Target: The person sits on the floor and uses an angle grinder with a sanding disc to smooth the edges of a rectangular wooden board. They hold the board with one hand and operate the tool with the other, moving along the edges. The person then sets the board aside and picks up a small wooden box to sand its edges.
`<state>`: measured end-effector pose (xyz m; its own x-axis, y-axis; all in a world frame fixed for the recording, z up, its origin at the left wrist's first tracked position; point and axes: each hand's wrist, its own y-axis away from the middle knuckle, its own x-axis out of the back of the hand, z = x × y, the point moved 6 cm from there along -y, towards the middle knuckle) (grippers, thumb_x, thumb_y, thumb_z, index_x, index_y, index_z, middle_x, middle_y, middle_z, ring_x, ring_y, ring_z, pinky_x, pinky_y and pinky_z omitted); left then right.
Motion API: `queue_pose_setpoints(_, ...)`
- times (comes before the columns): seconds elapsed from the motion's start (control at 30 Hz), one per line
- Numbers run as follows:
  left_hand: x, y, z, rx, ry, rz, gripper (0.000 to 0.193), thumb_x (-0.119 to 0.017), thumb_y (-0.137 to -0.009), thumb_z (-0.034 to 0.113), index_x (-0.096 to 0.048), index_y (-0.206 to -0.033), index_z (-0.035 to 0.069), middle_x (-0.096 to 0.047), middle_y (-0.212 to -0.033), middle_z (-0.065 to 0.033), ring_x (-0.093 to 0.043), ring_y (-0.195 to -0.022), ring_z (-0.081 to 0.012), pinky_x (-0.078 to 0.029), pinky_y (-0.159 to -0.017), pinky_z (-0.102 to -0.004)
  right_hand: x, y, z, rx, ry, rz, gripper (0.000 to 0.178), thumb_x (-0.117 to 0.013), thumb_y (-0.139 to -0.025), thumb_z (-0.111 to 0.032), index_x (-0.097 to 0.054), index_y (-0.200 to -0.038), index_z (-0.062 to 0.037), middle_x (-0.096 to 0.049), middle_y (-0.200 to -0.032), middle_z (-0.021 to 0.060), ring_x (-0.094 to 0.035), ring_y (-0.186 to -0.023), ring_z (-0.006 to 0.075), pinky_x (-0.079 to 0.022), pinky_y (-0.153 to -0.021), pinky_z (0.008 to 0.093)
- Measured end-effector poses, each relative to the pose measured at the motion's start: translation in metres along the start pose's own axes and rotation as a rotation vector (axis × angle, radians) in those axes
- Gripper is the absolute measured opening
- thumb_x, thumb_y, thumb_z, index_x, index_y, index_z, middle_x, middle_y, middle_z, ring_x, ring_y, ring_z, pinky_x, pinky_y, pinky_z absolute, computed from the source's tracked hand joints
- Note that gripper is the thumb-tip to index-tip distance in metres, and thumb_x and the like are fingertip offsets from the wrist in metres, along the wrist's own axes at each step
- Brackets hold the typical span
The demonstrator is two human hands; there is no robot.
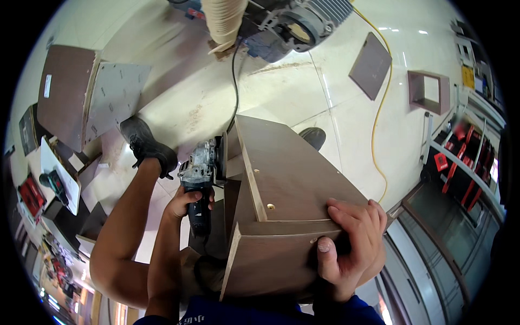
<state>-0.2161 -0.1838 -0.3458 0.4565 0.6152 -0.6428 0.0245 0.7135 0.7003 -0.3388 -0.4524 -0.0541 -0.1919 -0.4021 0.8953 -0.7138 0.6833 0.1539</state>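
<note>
My left hand (184, 202) is wrapped round the black body of an angle grinder (201, 165). The grinder's disc stands upright against, or very close to, the left edge of a brown wooden box (292, 162); exact contact cannot be told. The box rests across my lap, with small round holes along its panel edge. My right hand (355, 244) grips the box's near right corner, fingers over the top panel and thumb on the nearer panel (276, 260). A black cord (235, 76) runs from the far machine down toward the box.
Beyond the box stands a grey motor machine (303, 27) with a ribbed hose (223, 21). A yellow cable (383, 103) curves over the floor past a flat panel (371, 66) and a small open box (428, 92). Larger boards (67, 92) stand at left; a metal rack (466, 162) stands right.
</note>
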Motion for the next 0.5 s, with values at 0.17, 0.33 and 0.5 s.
queue_pose_setpoints(0.17,0.006,-0.013,-0.014,0.023,0.037,-0.066,0.056,-0.076,-0.075,0.028,-0.054,-0.119,0.001,-0.068,-0.09,-0.0158,-0.069,-0.074,-0.028,-0.057,-0.069,-0.0403,0.001,0.0,-0.001,0.016,-0.002,0.003,0.039,-0.073,-0.078,-0.04,-0.071,-0.095,-0.0049,-0.074,-0.1,0.0073,-0.066,-0.09,0.0227,-0.036,-0.102,0.0428)
queue_pose_setpoints(0.33,0.009,-0.019,-0.015,0.033,0.004,-0.046,0.051,-0.073,-0.076,0.025,-0.055,-0.116,0.001,-0.067,-0.089,-0.0155,-0.069,-0.073,-0.0277,-0.057,-0.069,-0.0403,0.002,0.001,-0.001,0.01,0.0,-0.007,0.039,-0.073,-0.077,-0.04,-0.071,-0.096,-0.005,-0.074,-0.1,0.0072,-0.065,-0.091,0.0226,-0.036,-0.102,0.0428)
queue_pose_setpoints(0.5,0.017,-0.006,-0.007,-0.009,0.008,0.023,0.047,-0.07,-0.077,0.025,-0.055,-0.115,0.0,-0.066,-0.086,-0.015,-0.068,-0.07,-0.0264,-0.058,-0.066,-0.0397,-0.001,-0.001,-0.004,0.051,-0.015,-0.002,0.04,-0.073,-0.078,-0.039,-0.071,-0.098,-0.0047,-0.073,-0.101,0.0076,-0.064,-0.088,0.0227,-0.038,-0.094,0.0382)
